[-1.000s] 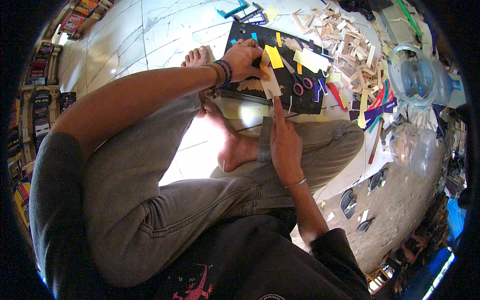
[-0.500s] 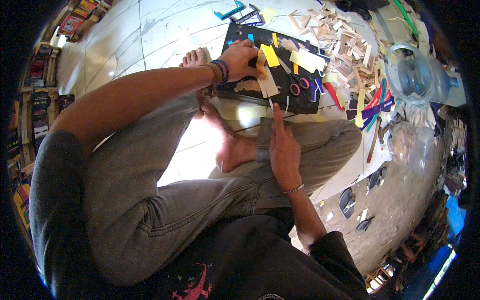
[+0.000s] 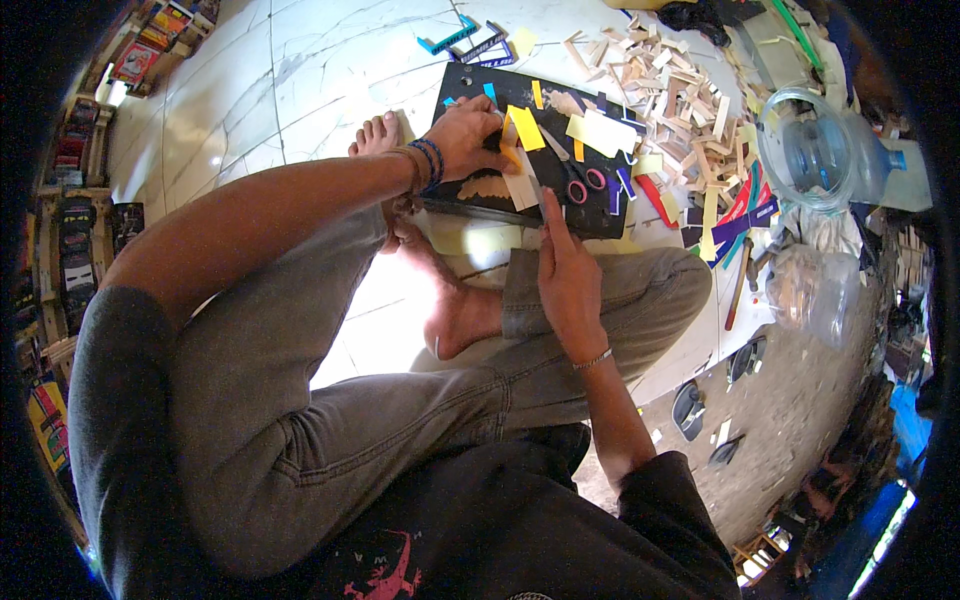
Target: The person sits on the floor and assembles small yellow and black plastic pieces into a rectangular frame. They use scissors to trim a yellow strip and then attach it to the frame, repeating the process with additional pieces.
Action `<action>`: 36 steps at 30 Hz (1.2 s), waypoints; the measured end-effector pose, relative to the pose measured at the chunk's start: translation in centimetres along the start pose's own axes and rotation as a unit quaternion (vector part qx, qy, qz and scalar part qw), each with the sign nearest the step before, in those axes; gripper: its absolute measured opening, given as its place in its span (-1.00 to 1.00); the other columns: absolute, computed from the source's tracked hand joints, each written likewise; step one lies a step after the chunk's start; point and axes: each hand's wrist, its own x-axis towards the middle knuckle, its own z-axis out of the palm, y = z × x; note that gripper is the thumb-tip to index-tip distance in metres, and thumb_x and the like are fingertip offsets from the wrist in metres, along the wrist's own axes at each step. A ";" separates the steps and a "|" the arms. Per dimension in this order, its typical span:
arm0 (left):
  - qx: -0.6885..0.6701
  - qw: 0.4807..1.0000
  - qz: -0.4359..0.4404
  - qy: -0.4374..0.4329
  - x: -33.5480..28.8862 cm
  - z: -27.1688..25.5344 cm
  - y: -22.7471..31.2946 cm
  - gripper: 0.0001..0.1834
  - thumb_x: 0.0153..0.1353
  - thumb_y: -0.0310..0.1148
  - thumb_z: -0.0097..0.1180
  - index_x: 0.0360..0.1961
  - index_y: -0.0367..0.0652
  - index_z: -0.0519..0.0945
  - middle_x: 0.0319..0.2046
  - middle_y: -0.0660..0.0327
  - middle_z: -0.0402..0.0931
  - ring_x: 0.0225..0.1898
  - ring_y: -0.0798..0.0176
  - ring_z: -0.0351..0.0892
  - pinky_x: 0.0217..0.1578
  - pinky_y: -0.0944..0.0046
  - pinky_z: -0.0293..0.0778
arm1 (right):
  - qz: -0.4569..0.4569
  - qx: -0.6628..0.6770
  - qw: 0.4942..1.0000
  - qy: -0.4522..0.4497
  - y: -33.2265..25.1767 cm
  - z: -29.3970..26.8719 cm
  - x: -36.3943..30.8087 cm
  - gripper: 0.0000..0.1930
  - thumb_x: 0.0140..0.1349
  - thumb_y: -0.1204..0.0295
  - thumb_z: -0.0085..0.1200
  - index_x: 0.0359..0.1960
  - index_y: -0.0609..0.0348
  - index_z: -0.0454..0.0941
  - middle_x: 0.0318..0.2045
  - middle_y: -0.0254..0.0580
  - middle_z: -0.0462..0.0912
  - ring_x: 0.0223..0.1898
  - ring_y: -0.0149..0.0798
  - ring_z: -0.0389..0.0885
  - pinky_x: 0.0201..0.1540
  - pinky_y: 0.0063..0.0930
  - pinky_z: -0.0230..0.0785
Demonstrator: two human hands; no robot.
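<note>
On a black board (image 3: pixel 455 90) lying on the tiled floor, my left hand (image 3: pixel 468 142) holds down a pale flat strip (image 3: pixel 521 188), fingers bent and pressed on its upper part. My right hand (image 3: pixel 572 300) is closed around a thin-bladed knife, index finger stretched along it; the handle is hidden in the palm. Its narrow blade (image 3: pixel 543 197) is beside the strip's near end. A folded yellow paper piece (image 3: pixel 525 128) sits by my left fingertips. Scissors with pink-rimmed handles (image 3: pixel 577 190) and a white paper piece (image 3: pixel 607 136) lie to the right on the board.
Beyond the board's right side is a heap of small wooden pieces (image 3: pixel 690 105). Coloured strips (image 3: pixel 740 222) and a hammer (image 3: pixel 740 285) lie nearer. A large clear bottle (image 3: pixel 815 160) stands at right. Blue and purple printed pieces (image 3: pixel 485 48) rest behind the board. My bare feet (image 3: pixel 376 132) flank it.
My right hand has moved farther out over the board, bringing the blade alongside the strip's end. My left hand keeps its hold. The whole view has shifted slightly.
</note>
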 end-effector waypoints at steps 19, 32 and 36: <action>0.024 1.000 0.002 -0.013 0.1 0.1 -0.2 -0.41 -0.01 0.15 0.45 -0.09 -0.04 0.70 -0.05 0.03 0.49 0.07 -0.06 0.44 0.13 -0.02 0.30 | -0.010 -0.013 1.000 -0.019 -0.4 -0.3 0.4 -0.39 0.44 0.44 -0.06 0.51 -0.22 0.14 -0.38 0.15 0.61 -0.36 0.20 0.64 -0.30 0.06 0.46; 0.052 0.999 0.008 -0.002 0.2 0.3 -0.3 -0.42 0.00 0.17 0.42 -0.11 -0.04 0.72 -0.05 0.02 0.51 0.08 -0.05 0.47 0.17 -0.02 0.29 | 0.028 -0.058 0.997 -0.053 -1.1 0.3 0.0 -0.28 0.39 0.47 -0.03 0.54 -0.26 0.01 -0.34 0.13 0.60 -0.35 0.20 0.66 -0.31 0.08 0.50; 0.040 0.999 0.004 0.005 0.0 0.3 -0.1 -0.41 0.02 0.16 0.42 -0.06 -0.02 0.71 -0.04 0.02 0.50 0.09 -0.07 0.45 0.16 -0.04 0.30 | 0.010 -0.063 0.997 -0.035 -0.8 0.3 -0.2 -0.25 0.37 0.48 -0.02 0.55 -0.26 -0.01 -0.35 0.10 0.60 -0.39 0.17 0.67 -0.37 0.02 0.53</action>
